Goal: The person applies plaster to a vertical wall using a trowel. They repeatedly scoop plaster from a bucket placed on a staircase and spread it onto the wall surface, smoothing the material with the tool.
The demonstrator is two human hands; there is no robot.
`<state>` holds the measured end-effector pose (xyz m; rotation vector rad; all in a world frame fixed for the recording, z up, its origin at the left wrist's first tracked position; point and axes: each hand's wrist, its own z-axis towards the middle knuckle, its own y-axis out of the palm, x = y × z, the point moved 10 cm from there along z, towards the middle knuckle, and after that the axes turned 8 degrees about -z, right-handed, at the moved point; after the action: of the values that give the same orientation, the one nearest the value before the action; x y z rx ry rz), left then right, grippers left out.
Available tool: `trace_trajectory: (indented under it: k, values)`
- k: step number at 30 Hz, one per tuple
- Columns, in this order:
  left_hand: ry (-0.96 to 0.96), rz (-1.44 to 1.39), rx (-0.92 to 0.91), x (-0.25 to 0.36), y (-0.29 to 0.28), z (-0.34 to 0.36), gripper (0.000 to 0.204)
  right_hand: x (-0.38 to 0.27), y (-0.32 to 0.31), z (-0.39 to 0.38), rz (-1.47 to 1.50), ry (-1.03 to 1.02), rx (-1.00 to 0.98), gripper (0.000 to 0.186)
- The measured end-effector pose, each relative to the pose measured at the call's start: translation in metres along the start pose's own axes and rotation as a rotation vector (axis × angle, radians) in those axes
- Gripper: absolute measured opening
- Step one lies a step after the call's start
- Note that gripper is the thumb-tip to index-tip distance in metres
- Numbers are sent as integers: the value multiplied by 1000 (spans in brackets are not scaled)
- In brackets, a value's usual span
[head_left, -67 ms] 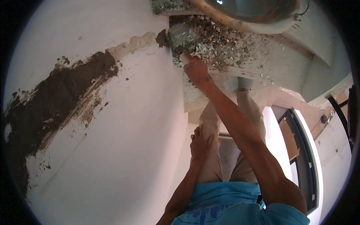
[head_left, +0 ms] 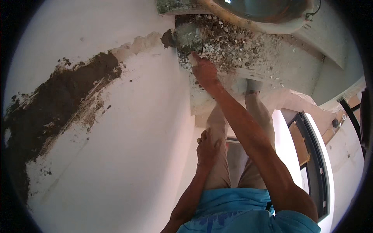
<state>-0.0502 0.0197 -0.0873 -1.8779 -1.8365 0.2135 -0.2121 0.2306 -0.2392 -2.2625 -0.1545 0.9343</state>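
My right hand (head_left: 206,73) is closed round the pale handle of a trowel (head_left: 192,59), down by the wall at the left end of a step. The trowel's blade is hard to tell from the grey, dirty surface beyond the handle. A dark lump of wet mortar (head_left: 168,39) sticks to the wall beside it. My left hand (head_left: 208,149) lies on my left leg, fingers spread over the trouser cloth, holding nothing; a ring shows on one finger.
Broken plaster and rubble (head_left: 233,42) cover the step (head_left: 295,58). Beyond stands a bucket (head_left: 268,28) of murky liquid. A broad band of dark mortar (head_left: 66,91) runs across the white wall (head_left: 128,147). A dark-framed window or door (head_left: 312,155) is at right.
My right hand with the trowel has shifted very slightly to the right. The left hand stays on my leg.
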Motion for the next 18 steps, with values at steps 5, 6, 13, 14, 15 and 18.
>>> trace_trajectory:
  k: [5,6,13,14,15,18]
  values:
    - [29,16,24,-4,5,-2,69,20,11,6,238,79,-81,58]
    - [6,17,11,0,3,-1,69,25,14,6,323,85,-63,58]
    - [-39,28,5,0,5,-2,70,47,26,-23,770,283,158,55]
    - [-41,41,5,-1,6,-2,71,50,24,-27,785,283,178,54]
    - [-45,36,5,0,5,-2,70,53,22,-31,798,281,197,53]
    - [-42,15,13,2,3,-3,68,40,11,-30,675,100,132,52]
